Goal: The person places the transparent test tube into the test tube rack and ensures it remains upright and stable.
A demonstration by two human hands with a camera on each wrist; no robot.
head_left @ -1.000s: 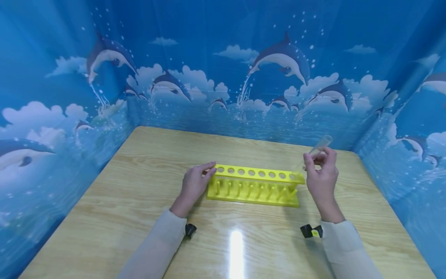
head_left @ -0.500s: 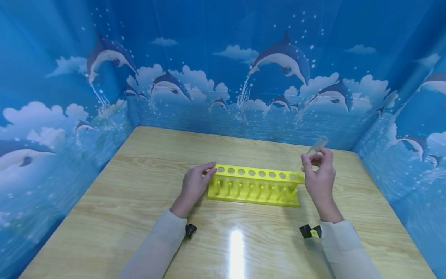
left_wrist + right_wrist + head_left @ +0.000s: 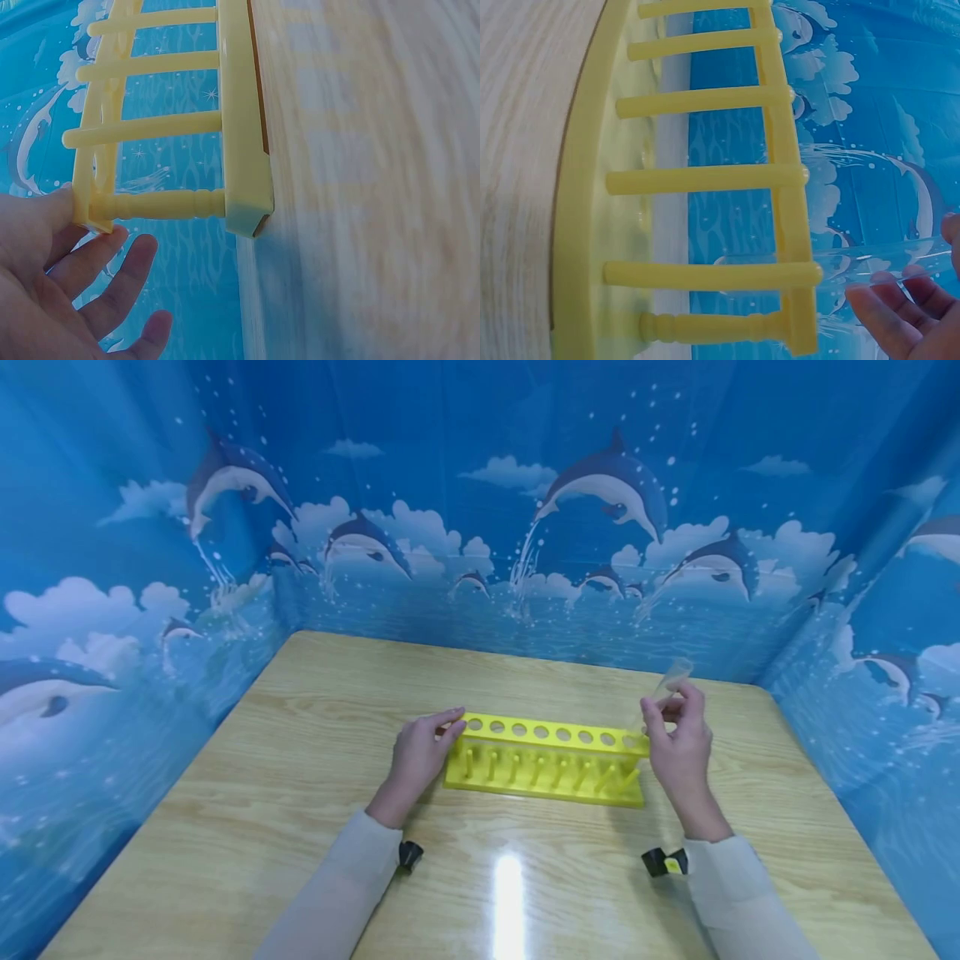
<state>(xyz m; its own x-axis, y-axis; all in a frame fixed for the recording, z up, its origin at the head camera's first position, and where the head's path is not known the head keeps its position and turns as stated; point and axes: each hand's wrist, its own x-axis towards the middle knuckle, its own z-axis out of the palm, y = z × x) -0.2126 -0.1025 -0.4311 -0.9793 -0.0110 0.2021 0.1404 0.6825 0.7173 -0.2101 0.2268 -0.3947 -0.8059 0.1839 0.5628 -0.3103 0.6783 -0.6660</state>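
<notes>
A yellow test tube rack stands upright on the table, with a row of holes in its top bar and a row of pegs. My left hand pinches the left end of that bar between thumb and index finger; the other fingers spread loosely in the left wrist view. At the opposite end, my right hand pinches a clear test tube, tilted with its mouth up and to the right. The right wrist view has the tube's lower part through the rightmost hole, its rounded end below the top bar.
The rack stands on a light wood-grain table. A blue dolphin-print curtain encloses the back and both sides. Black wrist devices sit at both cuffs. A bright light reflection lies on the table in front of the rack.
My right hand has moved left and slightly down, carrying the tube lower into the rightmost hole. The left hand stays on the rack, which has barely shifted.
</notes>
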